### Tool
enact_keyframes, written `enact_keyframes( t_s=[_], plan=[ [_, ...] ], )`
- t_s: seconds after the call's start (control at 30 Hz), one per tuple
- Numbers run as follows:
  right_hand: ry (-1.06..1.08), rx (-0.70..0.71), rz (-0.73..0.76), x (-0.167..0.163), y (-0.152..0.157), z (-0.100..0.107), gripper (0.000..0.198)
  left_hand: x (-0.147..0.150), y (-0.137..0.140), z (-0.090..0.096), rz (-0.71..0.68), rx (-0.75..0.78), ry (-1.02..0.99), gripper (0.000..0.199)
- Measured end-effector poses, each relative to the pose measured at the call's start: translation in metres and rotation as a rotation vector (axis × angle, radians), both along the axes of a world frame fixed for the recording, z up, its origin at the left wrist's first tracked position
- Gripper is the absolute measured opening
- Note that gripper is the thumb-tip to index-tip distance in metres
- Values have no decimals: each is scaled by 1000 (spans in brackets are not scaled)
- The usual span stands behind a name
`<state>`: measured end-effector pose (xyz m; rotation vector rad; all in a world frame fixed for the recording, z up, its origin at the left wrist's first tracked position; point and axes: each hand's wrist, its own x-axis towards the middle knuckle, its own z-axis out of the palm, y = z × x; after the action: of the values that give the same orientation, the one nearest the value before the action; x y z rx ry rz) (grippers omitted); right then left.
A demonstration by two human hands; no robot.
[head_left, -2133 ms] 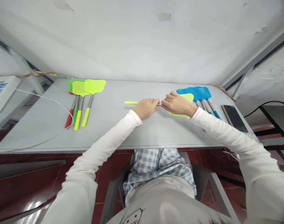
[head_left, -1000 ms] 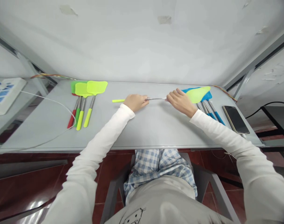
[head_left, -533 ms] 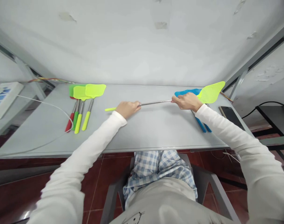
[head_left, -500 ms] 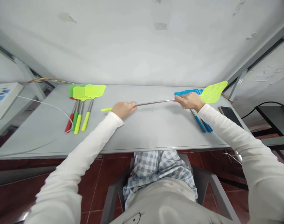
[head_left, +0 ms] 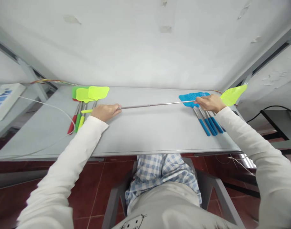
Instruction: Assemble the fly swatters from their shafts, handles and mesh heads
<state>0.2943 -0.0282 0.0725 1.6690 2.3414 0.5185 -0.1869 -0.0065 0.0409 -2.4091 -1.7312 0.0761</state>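
Stretched across the table between my hands is a yellow-green fly swatter [head_left: 157, 104] with a long metal telescopic rod. My left hand [head_left: 105, 112] is wrapped round its handle end, and the yellow handle tip sticks out to the left. At the other end my right hand [head_left: 210, 103] grips the rod close to the yellow-green mesh head [head_left: 234, 94]. Several blue fly swatters [head_left: 204, 122] lie below my right hand. Beside my left hand lie yellow-green fly swatters [head_left: 99, 92], a green fly swatter [head_left: 78, 122] and a red-handled one [head_left: 72, 124], their heads overlapping.
A grey table [head_left: 147, 136] stands against a white wall. A thin white cable [head_left: 56, 109] loops over its left side. At far left sits a white box [head_left: 8, 101]; a dark stool-like frame [head_left: 280, 122] stands at right. Metal posts flank the table.
My hands have moved apart, the left one to the left and the right one to the right. The metal rod between them now shows longer, and more blue handles are uncovered.
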Motion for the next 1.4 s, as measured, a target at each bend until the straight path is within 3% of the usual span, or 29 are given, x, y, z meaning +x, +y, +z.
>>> enact_keyframes(
  t_s=[0.23, 0.4, 0.5, 0.6, 0.77, 1.07, 1.2, 1.4],
  plan=[
    [47, -9, 64, 5, 5, -3, 44, -4, 1, 3, 0, -2, -18, 31],
    [-57, 108, 175, 10, 6, 6, 40, -24, 5, 2, -53, 30, -102, 27],
    [-88, 145, 210, 24, 8, 12, 42, -40, 8, -2, -10, 25, -99, 30],
    [-79, 92, 133, 40, 11, 10, 49, -49, 9, -6, 94, 33, -135, 39],
    [-54, 7, -26, 45, 11, 2, 52, -42, 7, -4, 132, 10, -234, 55],
    [-54, -86, 32, -22, 7, 0, 48, 15, 4, 1, 141, -20, 48, 56],
    [-73, -113, 63, -51, 2, 1, 47, 39, -4, -3, 102, -22, 27, 58],
    [-57, -150, 201, -118, -9, -1, 53, 101, -23, -5, -2, -10, -97, 58]
  ],
)
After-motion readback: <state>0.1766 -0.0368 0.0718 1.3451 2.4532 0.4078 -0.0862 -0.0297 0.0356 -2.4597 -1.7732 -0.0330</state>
